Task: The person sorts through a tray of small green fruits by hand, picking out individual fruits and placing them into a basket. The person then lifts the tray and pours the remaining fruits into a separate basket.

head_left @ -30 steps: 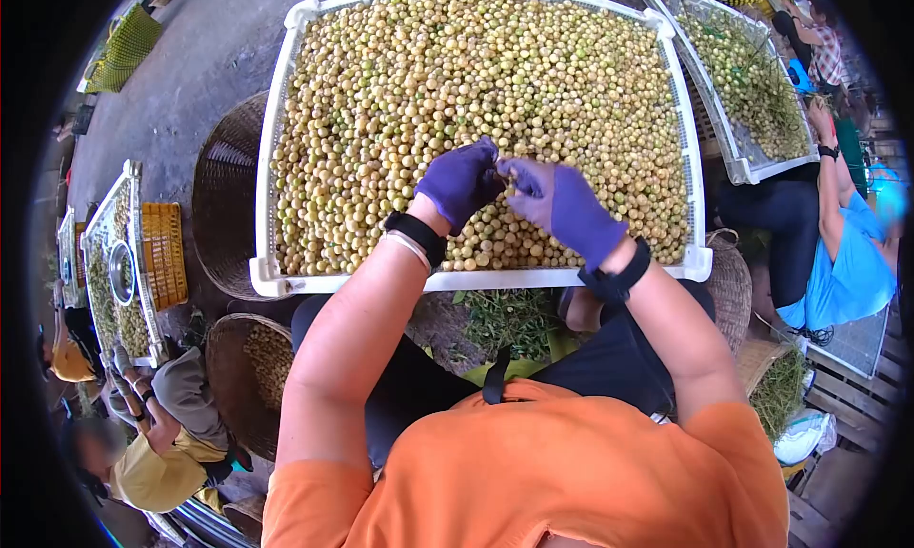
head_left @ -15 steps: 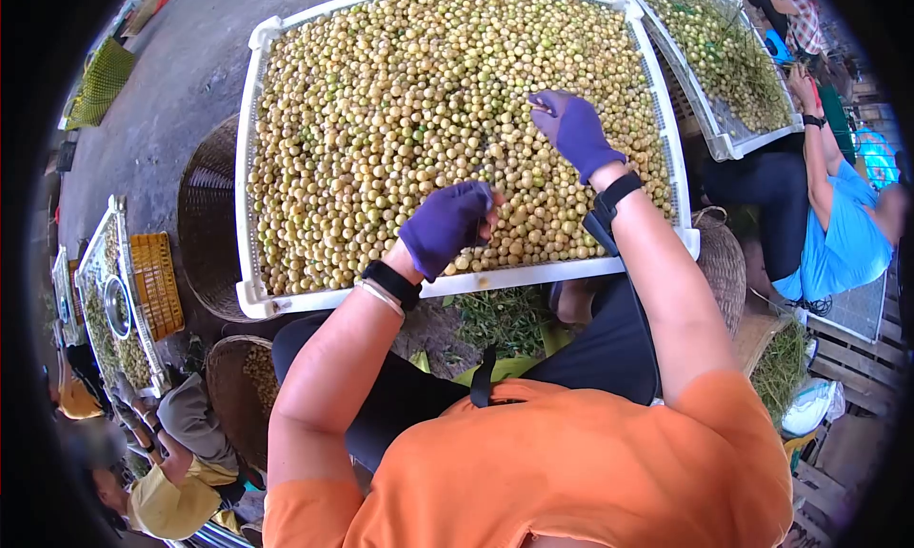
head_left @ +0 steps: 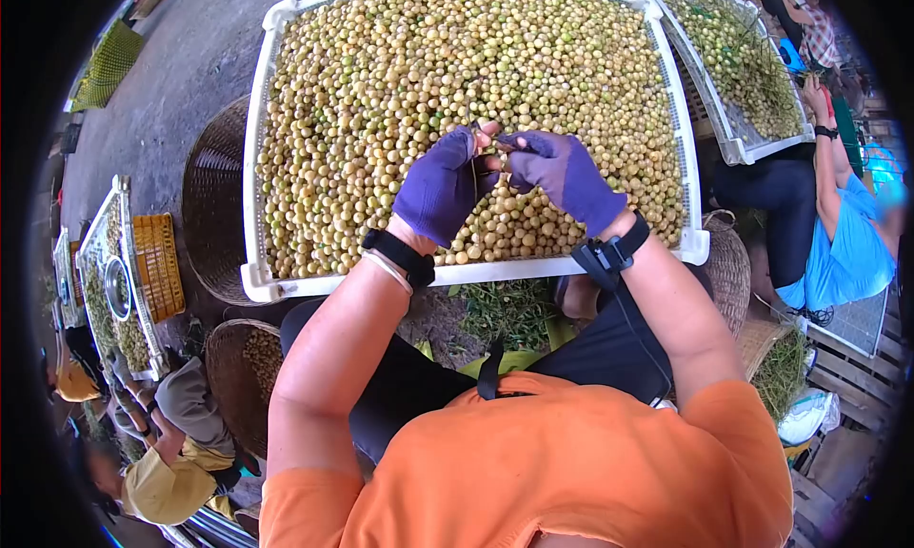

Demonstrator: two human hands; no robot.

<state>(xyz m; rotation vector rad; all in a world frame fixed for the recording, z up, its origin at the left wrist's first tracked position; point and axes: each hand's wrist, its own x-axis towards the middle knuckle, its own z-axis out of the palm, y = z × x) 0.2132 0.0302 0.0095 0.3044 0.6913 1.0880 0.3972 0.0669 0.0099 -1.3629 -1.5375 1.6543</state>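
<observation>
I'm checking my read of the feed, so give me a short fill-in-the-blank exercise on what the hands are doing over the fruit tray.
1. Both hands wear ____ fabric gloves.
2. The left hand and right hand meet above the white plastic tray, which is full of small round ____ fruits.
3. A dark woven ____ sits beside the tray's left edge.

Missing words: purple; yellow-green; basket

Purple-gloved hands (head_left: 500,177), yellow-green fruit (head_left: 400,81), white tray (head_left: 252,215)

Item pinched between left hand (head_left: 440,188) and right hand (head_left: 567,177) too small to identify (maybe a stem)
</observation>
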